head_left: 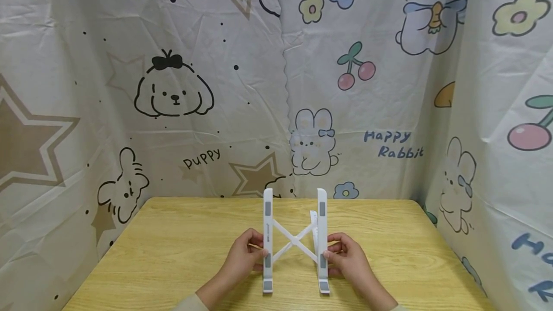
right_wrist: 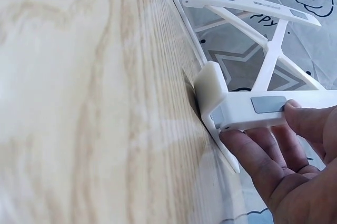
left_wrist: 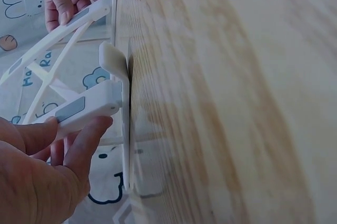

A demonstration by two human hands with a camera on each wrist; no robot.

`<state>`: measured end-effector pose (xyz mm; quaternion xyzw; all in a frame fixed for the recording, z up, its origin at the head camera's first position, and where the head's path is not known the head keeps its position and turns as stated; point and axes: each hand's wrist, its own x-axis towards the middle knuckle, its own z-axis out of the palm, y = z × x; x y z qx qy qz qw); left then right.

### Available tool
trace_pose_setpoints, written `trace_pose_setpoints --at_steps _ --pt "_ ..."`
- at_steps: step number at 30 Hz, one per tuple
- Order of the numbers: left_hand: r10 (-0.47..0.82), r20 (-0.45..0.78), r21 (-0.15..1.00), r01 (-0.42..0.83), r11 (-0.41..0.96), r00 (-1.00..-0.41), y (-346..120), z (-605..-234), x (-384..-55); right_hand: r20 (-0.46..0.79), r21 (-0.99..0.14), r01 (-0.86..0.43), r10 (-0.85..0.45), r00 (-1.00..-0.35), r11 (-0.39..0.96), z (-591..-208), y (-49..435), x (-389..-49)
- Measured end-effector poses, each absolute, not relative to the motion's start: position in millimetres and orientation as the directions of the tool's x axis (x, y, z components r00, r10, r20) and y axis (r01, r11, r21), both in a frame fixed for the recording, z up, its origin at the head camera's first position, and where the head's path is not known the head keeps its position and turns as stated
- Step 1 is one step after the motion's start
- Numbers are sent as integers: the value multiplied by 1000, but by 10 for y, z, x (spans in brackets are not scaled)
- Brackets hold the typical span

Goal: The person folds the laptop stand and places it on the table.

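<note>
A white folding laptop stand (head_left: 294,241) stands spread on the table, its two long side bars joined by an X-shaped brace. Grey pads (head_left: 268,208) sit along the bars, and a lipped foot is at each near end. My left hand (head_left: 245,255) grips the left bar near its lower pad, thumb on top and fingers beneath. On the other side my right hand (head_left: 347,259) pinches the right bar the same way. Both wrist views show the bars raised at an angle from the thin base strips (right_wrist: 184,24) on the table.
The wood-grain table (head_left: 181,234) reaches back to a hanging cloth (head_left: 242,109) printed with puppies, rabbits, stars and flowers. More of this cloth hangs along the left and right sides of the table.
</note>
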<state>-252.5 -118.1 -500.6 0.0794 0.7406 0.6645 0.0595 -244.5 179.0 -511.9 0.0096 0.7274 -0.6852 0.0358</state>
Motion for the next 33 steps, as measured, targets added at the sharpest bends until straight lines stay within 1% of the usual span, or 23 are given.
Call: trace_pose_setpoints --at_steps 11,20,33 --pt "184 12 995 30 96 -983 -1151 -4981 -2513 -54 -997 51 -47 -997 50 -5113 1763 -2444" --pt "188 38 993 59 106 -981 -1113 -4992 -2511 -50 -998 48 -51 -997 48 -5121 1754 -2448" --pt "189 32 991 55 119 -982 -1091 -5019 -2544 -54 -998 52 -55 -997 39 -5129 1722 -2460"
